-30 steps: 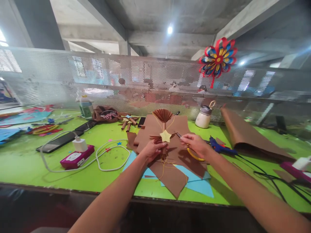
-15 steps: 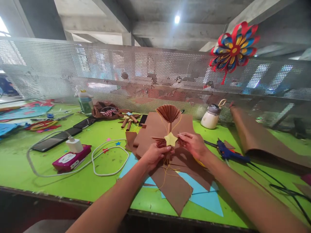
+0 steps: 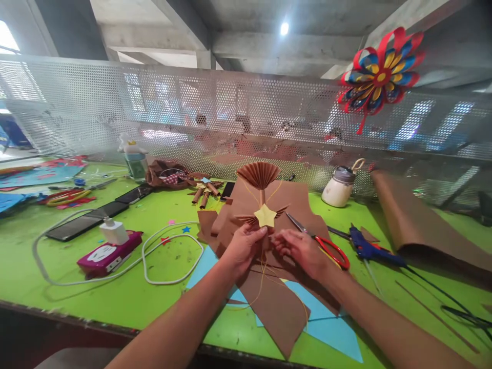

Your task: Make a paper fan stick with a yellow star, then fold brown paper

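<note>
Past the desk's (image 3: pixel 96 310) front edge, my left hand (image 3: pixel 244 250) pinches the paper figure (image 3: pixel 262 197): fans (image 3: pixel 259 175) and star (image 3: pixel 265 216) on, string (image 3: pixel 263 274) seemingly untrimmed; my right hand's (image 3: pixel 299 249) grip, I can't tell.

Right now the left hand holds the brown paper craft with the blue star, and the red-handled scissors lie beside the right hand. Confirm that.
The star is yellow, not blue; the head view shows it. The left hand holds the brown paper craft, and the red-handled scissors lie beside the right hand.
</note>
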Demonstrator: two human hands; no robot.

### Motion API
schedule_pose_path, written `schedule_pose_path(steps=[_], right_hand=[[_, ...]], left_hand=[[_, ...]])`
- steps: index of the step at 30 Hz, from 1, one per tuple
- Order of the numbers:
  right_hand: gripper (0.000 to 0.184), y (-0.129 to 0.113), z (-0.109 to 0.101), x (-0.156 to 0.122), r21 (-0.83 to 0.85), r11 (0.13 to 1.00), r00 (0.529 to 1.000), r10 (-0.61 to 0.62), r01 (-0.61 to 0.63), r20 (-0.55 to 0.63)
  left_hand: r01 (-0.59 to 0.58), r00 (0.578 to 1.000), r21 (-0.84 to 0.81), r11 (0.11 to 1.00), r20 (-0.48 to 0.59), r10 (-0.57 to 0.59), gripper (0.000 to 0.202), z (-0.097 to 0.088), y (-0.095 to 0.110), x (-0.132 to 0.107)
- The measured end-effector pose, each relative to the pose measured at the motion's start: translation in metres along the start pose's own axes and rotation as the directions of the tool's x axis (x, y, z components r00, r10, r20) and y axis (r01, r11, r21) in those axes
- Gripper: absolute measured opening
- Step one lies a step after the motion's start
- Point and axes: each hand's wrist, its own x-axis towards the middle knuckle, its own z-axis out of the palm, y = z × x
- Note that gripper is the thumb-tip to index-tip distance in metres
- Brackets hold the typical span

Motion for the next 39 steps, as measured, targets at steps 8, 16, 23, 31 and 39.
schedule_pose_path(steps=[8,16,23,31,39], right_hand=[[0.034,0.008,0.031,0.001,-0.176,0.984,0.999,-0.024,0.018,-0.03],[0.03,0.013,0.032,-0.003,0.092,0.988,0.991,0.118,-0.124,0.066],[0.025,0.004,0.036,-0.012,0.242,0.959,0.985,0.124,-0.15,0.118],[0.029,0.001,0.034,-0.021,-0.088,0.996,0.998,0.006,-0.001,0.059],[0.028,0.005,0.041,-0.022,-0.407,0.913,0.998,-0.051,0.028,-0.046]], left_hand=[[0.023,0.999,0.015,1.0,-0.026,-0.022,0.033,0.001,-0.008,-0.001],[0.087,0.996,-0.026,0.996,0.027,-0.086,0.025,0.006,-0.002,-0.005],[0.098,0.992,-0.015,0.995,0.085,-0.097,0.021,0.005,0.0,-0.004],[0.099,0.994,-0.01,0.995,0.043,-0.098,0.022,0.001,0.006,-0.002],[0.053,0.997,-0.101,0.994,-0.05,-0.058,0.009,0.0,0.0,0.003]])
